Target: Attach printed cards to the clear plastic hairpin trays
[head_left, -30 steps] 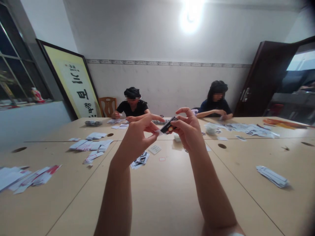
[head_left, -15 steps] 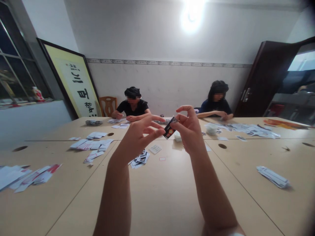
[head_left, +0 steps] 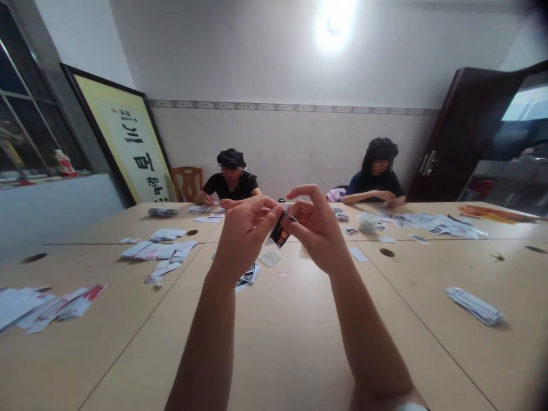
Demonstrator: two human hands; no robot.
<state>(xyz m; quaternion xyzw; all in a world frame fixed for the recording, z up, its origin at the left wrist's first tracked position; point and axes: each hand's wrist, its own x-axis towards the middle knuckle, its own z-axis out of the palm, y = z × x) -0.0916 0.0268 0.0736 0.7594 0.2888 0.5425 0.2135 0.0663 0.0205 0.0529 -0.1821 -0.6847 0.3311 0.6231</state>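
A small dark card (head_left: 280,230) with an orange and white print is held up, tilted, above the middle of the table. My right hand (head_left: 319,231) pinches its right side between thumb and finger, with the index finger curved above. My left hand (head_left: 246,231) grips the card's upper left edge with thumb and fingertips. A pale sliver shows behind the card, too small to make out. Below my left hand lies a pile of printed cards (head_left: 250,275), partly hidden by the wrist. Beside it sits a square whitish pad (head_left: 269,258).
White and red paper slips (head_left: 160,251) lie at the left, more at the far left (head_left: 64,308). A folded bundle (head_left: 475,306) is at the right. Papers (head_left: 436,224) spread at the back right. Two people sit across the wooden table (head_left: 282,342).
My left hand has closed onto the card, its fingers no longer spread. The card has moved slightly left and down, and my right hand has shifted left with it.
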